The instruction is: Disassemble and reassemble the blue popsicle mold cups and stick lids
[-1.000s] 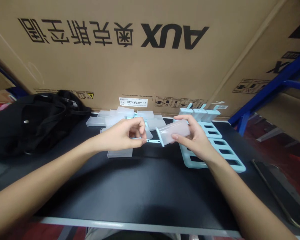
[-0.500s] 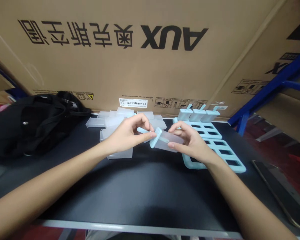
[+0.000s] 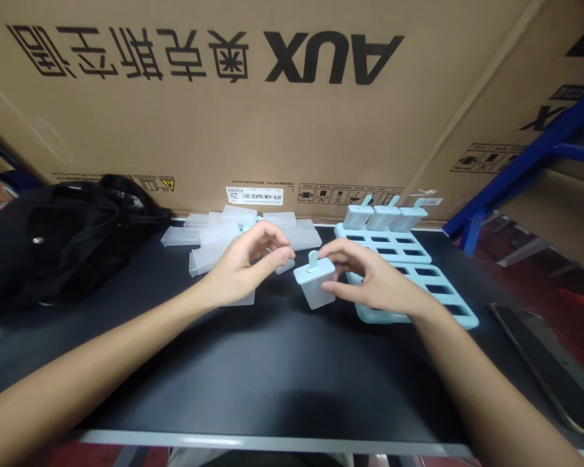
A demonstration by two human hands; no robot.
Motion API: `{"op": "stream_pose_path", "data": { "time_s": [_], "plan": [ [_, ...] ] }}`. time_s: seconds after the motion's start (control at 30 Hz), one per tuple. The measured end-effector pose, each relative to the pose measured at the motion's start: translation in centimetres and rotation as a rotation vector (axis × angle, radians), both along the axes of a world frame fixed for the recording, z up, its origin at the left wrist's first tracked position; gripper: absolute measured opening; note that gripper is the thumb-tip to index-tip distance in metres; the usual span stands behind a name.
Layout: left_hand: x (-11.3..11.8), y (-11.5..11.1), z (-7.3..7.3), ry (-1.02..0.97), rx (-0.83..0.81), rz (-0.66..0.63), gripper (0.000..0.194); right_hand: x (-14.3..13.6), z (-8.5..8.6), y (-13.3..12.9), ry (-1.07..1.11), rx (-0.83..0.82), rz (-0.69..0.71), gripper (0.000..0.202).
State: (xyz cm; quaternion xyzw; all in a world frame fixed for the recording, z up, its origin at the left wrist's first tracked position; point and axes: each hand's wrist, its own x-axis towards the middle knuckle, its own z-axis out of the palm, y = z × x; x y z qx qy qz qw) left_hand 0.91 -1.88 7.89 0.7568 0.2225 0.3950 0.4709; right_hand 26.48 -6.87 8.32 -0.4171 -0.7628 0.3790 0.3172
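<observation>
Between thumb and fingers, my right hand (image 3: 365,269) grips a clear popsicle mold (image 3: 316,288) with a light blue lid on it, its stick handle pointing up. To the left, my left hand (image 3: 253,259) is apart from that mold, fingers curled and thumb near the fingertips; whether anything is between them is hard to tell. Behind my left hand lies a pile of clear mold cases (image 3: 219,232). Light blue frames (image 3: 431,266) with rectangular slots rest on the right. Three lidded molds (image 3: 387,217) stand upright in the far row of the back frame.
A black bag (image 3: 73,240) lies at the left of the black table (image 3: 272,383). At the right edge is a dark phone (image 3: 545,363). A large cardboard box (image 3: 224,123) stands behind, with a blue metal post (image 3: 525,162) at the right.
The lidded mold has turned from lying sideways to nearly upright in my right hand. My left hand has let go of its lid handle and moved slightly left.
</observation>
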Motion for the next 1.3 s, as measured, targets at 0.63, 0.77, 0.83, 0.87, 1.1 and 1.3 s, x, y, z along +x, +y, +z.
{"op": "stream_pose_path", "data": {
  "time_s": [0.63, 0.77, 0.83, 0.87, 1.1, 1.3],
  "plan": [
    [-1.1, -3.2, -3.3, 0.564, 0.396, -0.186, 0.007, 9.2, -2.8, 3.9, -0.16, 0.393, -0.667, 0.026],
    [-0.9, -3.5, -4.1, 0.592, 0.464, -0.245, 0.006, 10.4, -3.3, 4.4, -0.196, 0.392, -0.702, 0.024],
    [-0.7, -3.7, -4.4, 0.598, 0.482, -0.258, 0.006, 10.9, -3.7, 4.8, -0.147, 0.375, -0.703, 0.025],
    [-0.6, -3.8, -4.6, 0.601, 0.488, -0.258, 0.006, 11.0, -3.9, 5.0, -0.114, 0.365, -0.697, 0.026],
    [0.1, -4.5, -5.5, 0.618, 0.527, -0.274, 0.007, 10.5, -4.4, 5.6, -0.005, 0.309, -0.66, 0.026],
    [0.3, -4.6, -5.3, 0.657, 0.542, -0.253, 0.004, 10.1, -4.5, 5.5, -0.069, 0.33, -0.696, 0.03]
  ]
}}
